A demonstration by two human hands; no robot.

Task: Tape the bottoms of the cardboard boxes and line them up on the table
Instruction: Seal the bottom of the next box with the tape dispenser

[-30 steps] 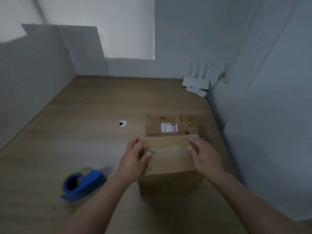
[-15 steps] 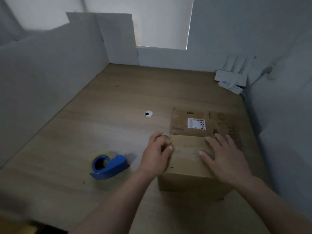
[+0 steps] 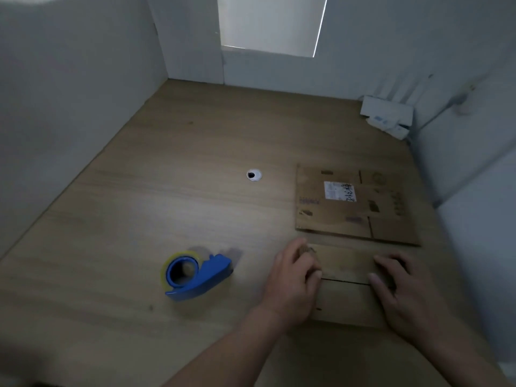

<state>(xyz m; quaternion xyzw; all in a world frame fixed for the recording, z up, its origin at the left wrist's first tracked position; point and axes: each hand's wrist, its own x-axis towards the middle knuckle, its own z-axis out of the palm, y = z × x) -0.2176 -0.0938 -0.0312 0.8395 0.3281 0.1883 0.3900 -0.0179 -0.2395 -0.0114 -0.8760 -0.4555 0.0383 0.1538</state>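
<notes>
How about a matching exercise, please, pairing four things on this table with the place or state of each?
Things
1. tape dispenser
2. flattened box
3. folded box
4. cable hole

Descriptions
A. flaps closed, seam showing, gripped by the left hand, with the right hand resting on top
B. blue, lying on its side, left of both hands
C. round, white-rimmed, set into the table
D. lying flat, white label up, just beyond the box being held

Pairs: 1-B, 2-D, 3-A, 4-C
</notes>
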